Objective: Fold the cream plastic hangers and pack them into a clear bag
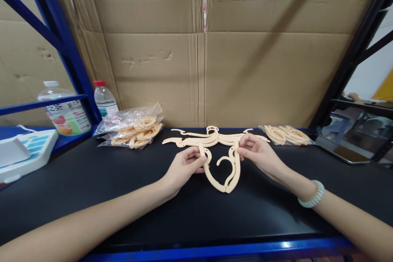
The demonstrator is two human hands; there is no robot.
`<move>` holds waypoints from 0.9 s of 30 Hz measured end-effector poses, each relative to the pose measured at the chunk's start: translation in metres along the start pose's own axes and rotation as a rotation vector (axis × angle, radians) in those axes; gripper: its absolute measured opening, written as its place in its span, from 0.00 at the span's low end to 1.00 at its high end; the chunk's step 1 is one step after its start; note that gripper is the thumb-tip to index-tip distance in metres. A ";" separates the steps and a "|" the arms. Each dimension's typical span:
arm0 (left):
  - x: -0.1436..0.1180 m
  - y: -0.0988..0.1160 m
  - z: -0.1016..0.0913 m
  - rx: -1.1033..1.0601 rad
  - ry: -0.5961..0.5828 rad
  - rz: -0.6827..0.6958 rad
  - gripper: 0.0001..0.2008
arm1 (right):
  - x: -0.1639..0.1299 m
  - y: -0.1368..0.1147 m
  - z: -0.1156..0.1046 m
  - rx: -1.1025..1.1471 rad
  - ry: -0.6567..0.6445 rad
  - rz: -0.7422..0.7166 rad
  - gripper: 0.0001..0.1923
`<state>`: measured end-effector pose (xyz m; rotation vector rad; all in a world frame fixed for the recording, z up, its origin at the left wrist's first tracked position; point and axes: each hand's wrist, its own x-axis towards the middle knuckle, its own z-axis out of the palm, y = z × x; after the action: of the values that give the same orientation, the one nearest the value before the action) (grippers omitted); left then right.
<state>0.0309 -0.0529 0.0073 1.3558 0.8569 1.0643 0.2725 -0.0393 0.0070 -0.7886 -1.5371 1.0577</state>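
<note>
A cream folding clothes hanger [226, 188] is held above the black tabletop, its two arms bent upward into a V with the hook curling between them. My left hand [186, 166] pinches the end of the left arm between thumb and fingers. On the other side, my right hand [260, 153] grips the end of the right arm and wears a pale beaded bracelet [312, 194] at the wrist. Just behind lie several unfolded hangers [196, 141] of the same kind, stacked with their arms spread out sideways.
Clear bags of folded hangers [135, 131] are piled at the back left; another bag [287, 135] lies back right, beside a metallic tray [340, 151]. Two bottles [106, 100] [66, 110] and a white-and-blue device [33, 147] stand left. Cardboard [153, 61] walls the back.
</note>
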 end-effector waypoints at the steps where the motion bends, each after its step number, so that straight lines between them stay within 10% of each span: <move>1: -0.001 0.000 0.001 0.007 0.002 -0.003 0.16 | -0.001 -0.002 0.003 -0.017 -0.047 -0.007 0.13; 9: -0.003 -0.001 0.003 0.026 0.053 0.043 0.18 | -0.010 -0.012 0.014 -0.185 -0.439 0.046 0.15; 27: -0.005 -0.002 0.005 0.069 -0.044 0.086 0.19 | -0.018 -0.014 0.018 -0.137 -0.552 0.008 0.22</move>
<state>0.0346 -0.0590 0.0056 1.4795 0.8158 1.0755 0.2600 -0.0645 0.0127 -0.6202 -2.0901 1.2519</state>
